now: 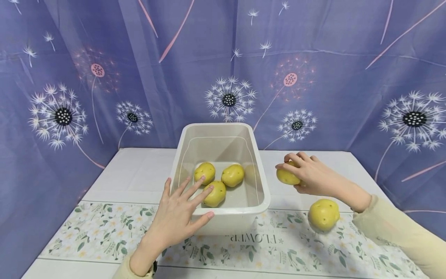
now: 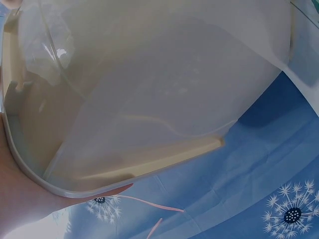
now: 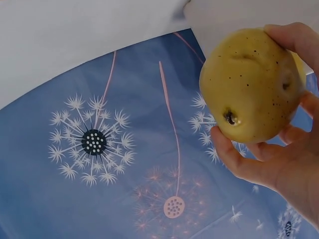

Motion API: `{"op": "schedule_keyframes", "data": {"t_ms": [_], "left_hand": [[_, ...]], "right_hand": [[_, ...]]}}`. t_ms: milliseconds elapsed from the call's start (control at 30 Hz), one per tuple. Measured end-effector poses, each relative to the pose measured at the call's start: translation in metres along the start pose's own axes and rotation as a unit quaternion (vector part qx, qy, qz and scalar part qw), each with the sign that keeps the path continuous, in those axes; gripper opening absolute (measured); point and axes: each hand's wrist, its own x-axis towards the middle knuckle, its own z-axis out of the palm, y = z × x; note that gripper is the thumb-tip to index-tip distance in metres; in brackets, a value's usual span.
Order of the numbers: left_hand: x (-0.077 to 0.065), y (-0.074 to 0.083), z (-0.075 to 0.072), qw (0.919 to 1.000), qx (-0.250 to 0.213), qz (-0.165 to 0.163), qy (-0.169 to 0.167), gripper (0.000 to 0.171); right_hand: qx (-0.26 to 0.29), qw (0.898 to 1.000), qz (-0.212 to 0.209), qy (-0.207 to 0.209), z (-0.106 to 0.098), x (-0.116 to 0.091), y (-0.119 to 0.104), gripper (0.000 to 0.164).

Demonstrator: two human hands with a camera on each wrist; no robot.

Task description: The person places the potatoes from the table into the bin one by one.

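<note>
My right hand (image 1: 315, 176) grips a yellow potato (image 1: 287, 176) in the air to the right of a pale grey plastic bin (image 1: 223, 210). The right wrist view shows that potato (image 3: 244, 94) between the thumb and curled fingers, with dark specks on its skin. Inside the bin, 3 more potatoes (image 1: 233, 175) lie together on the floor. My left hand (image 1: 182, 211) rests with spread fingers on the bin's near left rim, its fingertips partly in front of the nearest potato. Another potato (image 1: 324, 215) sits on the table below my right forearm.
A white table (image 1: 146, 170) carries a floral-printed strip (image 1: 115, 228) across its front. Purple-blue curtains (image 1: 167, 97) with dandelion prints hang behind and at both sides. The bin's side wall (image 2: 149, 74) fills most of the left wrist view.
</note>
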Motion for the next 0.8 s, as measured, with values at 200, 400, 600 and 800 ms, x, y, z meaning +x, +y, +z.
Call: {"op": "schedule_keyframes", "data": {"t_ms": [200, 400, 600, 800], "left_hand": [[0.0, 0.001, -0.001, 1.0, -0.004, 0.0, 0.0, 0.056], [0.0, 0.001, -0.001, 1.0, -0.001, 0.0, 0.003, 0.057], [0.0, 0.0, -0.001, 1.0, -0.001, 0.0, 0.004, 0.056], [0.0, 0.0, -0.001, 1.0, -0.001, 0.0, 0.006, 0.056]], "right_hand": [[-0.001, 1.0, -0.002, -0.006, -0.002, 0.004, 0.003, 0.068], [0.0, 1.0, -0.011, 0.0, -0.003, 0.01, 0.005, 0.066], [-0.001, 1.0, -0.005, -0.001, -0.005, 0.017, 0.006, 0.066], [-0.001, 1.0, -0.005, -0.001, -0.009, 0.025, 0.005, 0.066]]}}
